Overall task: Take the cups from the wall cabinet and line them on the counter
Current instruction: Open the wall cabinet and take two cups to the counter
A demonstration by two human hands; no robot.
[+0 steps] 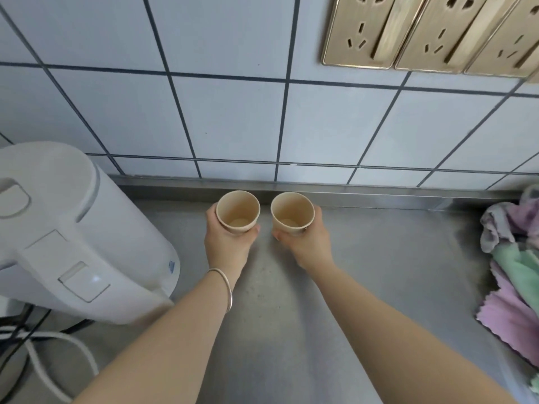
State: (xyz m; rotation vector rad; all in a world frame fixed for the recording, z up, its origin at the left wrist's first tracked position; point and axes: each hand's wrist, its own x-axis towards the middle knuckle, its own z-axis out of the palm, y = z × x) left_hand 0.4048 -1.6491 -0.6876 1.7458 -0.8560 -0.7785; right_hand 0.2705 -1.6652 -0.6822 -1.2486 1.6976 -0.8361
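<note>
Two bare forearms rise from the bottom edge toward the centre of the frame, the left one wearing a thin silver bangle [227,287]. Just above centre, the left hand [226,243] curls its fingers and thumb round the left cup [237,210], and the right hand [307,243] wraps the right cup [292,212] the same way. Both cups stand upright, mouths open, side by side with a small gap between them, low over the steel bench [277,301] near its back edge; whether their bases touch it I cannot tell.

They look like thin paper cups, empty: very light, and soft enough that a hard squeeze would probably buckle the wall. A gentle hold round the lower body suits them best.

Count: two cups, two hands. At the left sits one white kettle [73,228] with cords [43,345] beneath it. At the right edge lies a heap of pastel cloths [513,258]. Behind rises the tiled wall [233,112], with at least three gold sockets [379,33] at the upper right.
</note>
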